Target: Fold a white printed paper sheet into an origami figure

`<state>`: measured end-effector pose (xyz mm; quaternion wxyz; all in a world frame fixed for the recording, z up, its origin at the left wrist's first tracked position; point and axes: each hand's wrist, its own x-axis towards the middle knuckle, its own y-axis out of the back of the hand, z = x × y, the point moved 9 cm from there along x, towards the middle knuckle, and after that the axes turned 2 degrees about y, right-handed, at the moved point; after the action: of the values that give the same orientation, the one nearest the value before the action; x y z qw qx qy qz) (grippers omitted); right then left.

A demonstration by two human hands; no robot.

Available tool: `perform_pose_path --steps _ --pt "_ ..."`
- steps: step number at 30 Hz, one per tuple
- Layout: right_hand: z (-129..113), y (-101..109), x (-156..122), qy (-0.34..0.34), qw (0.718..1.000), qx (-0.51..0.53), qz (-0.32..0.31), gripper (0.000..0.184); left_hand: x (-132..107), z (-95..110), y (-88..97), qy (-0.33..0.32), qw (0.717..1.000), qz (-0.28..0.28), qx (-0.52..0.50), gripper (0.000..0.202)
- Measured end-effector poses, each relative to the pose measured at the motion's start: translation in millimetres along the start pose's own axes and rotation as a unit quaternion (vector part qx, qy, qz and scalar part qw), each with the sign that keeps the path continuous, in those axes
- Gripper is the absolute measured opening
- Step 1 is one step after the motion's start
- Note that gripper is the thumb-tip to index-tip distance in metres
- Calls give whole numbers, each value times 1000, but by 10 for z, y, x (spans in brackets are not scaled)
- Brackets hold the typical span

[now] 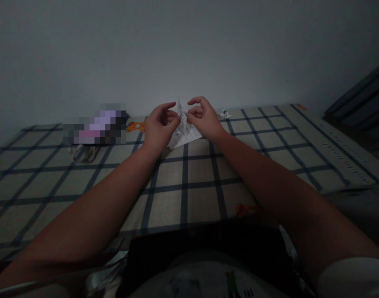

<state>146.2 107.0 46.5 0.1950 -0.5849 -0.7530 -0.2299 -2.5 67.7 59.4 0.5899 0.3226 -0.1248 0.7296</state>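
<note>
Both hands meet over a checked bedsheet, pinching a small folded piece of printed white paper between them. My left hand grips its left side with thumb and fingers pressed together. My right hand pinches the right side, fingers curled. A pointed tip of the fold sticks up between the hands. Under them lies a flat printed white sheet on the bed.
A small folded white paper figure sits on the bed right of my right hand. A blurred-out purple object lies at the left, with a looped cord beneath it. A plain wall rises behind; dark furniture stands at far right.
</note>
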Motion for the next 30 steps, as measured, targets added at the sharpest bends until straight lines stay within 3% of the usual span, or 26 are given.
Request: perform_pose_path --steps 7,11,18,26,30 --pt "65 -42 42 -43 998 39 -31 6 -11 12 -43 26 996 -73 35 23" --pt "80 -18 11 -90 992 78 -35 12 -34 -23 -67 79 992 -97 -6 19" --pt "28 -43 -18 -103 983 131 -76 29 10 -193 -53 109 987 -92 -74 33" --pt "-56 -19 -11 -57 992 52 -95 20 12 -155 -17 124 988 -70 -67 26" --pt "-17 1 -5 -67 995 20 -71 17 14 -113 4 114 991 -57 -31 27"
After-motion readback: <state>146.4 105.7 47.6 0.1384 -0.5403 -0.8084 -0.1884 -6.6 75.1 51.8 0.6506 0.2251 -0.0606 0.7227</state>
